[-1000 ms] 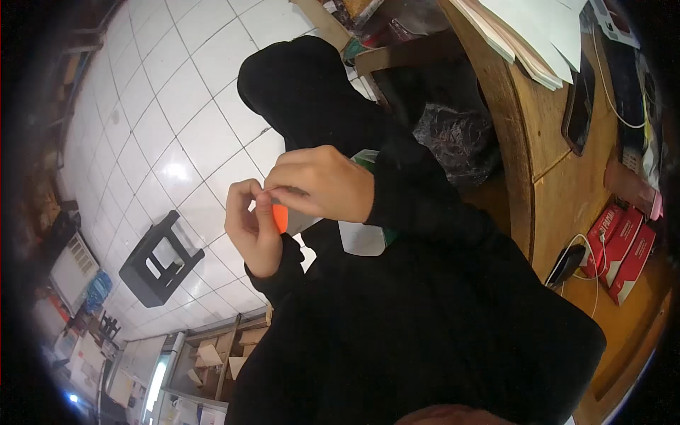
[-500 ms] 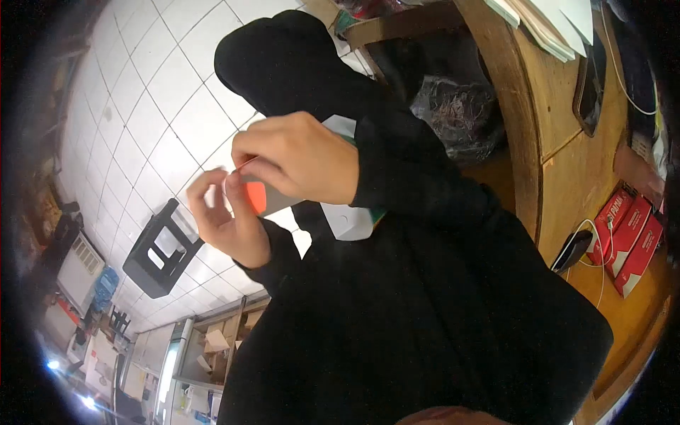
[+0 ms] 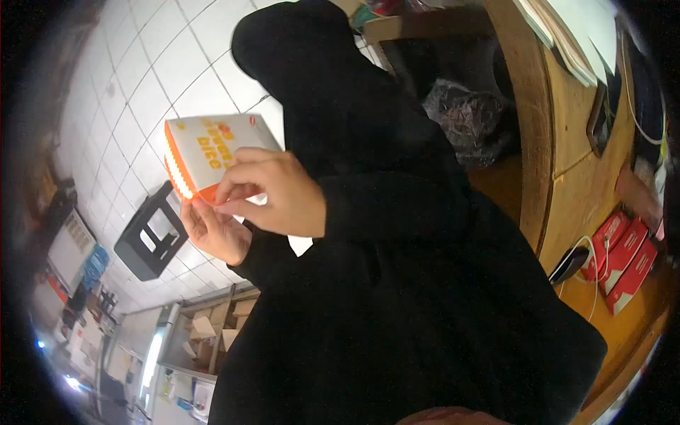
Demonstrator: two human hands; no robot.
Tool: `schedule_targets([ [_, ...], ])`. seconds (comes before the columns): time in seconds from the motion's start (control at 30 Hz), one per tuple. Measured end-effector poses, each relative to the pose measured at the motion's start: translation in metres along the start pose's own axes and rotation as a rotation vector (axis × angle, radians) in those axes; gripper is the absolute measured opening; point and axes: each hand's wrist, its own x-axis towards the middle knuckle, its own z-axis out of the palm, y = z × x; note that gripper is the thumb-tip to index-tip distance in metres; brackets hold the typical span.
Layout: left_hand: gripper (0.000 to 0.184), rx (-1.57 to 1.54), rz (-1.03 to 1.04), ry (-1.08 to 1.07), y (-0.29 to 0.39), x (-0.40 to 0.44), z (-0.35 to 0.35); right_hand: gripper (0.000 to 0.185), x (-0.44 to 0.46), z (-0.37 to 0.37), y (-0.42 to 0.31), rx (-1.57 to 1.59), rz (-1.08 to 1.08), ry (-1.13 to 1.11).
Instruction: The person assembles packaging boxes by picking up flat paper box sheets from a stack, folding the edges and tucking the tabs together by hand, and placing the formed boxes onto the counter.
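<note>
A small white box with yellow lettering and an orange side is held in front of me, above the tiled floor. My right hand reaches in from the right, its thumb and fingers pinched on the box's lower orange edge. Its fingers cover part of the printed face. Below that same edge, my left hand holds the box's lower corner, fingertips close to those of my right hand. What lies between the fingertips is too small to tell. Bright light glares on the orange side.
A black frame-like object stands on the white tiled floor. To the right is a wooden desk with red boxes, a white cable and papers. Shelves with cartons are at lower left.
The box has turned, so its lettered face and orange side now show at the upper left. My right hand has moved down and left, my left hand only slightly. The view has shifted a little.
</note>
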Motion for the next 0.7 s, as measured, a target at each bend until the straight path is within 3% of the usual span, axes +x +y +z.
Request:
schedule_targets([
  [0.1,0.017,-0.106,-0.075,-0.071,0.006,0.004,0.005,0.010,0.008,-0.014,-0.005,-0.091,-0.027,-0.051],
  [0.17,0.015,-0.119,0.060,-0.303,0.003,0.011,0.000,0.010,0.014,-0.023,-0.012,-0.111,0.036,-0.088],
  [0.23,0.010,-0.136,0.026,-0.234,0.007,0.009,0.012,0.010,0.015,-0.026,-0.009,-0.006,0.065,-0.099],
  [0.37,0.017,-0.067,0.010,-0.210,0.025,-0.005,0.043,0.013,0.016,-0.025,-0.011,0.091,0.083,-0.054],
  [0.6,0.018,-0.326,-0.182,-0.209,0.024,-0.013,0.053,0.013,0.022,-0.015,0.000,-0.069,-0.037,0.054],
  [0.7,0.018,-0.270,-0.161,-0.197,0.018,-0.012,0.048,0.012,0.022,-0.010,0.003,-0.173,-0.095,0.070],
])
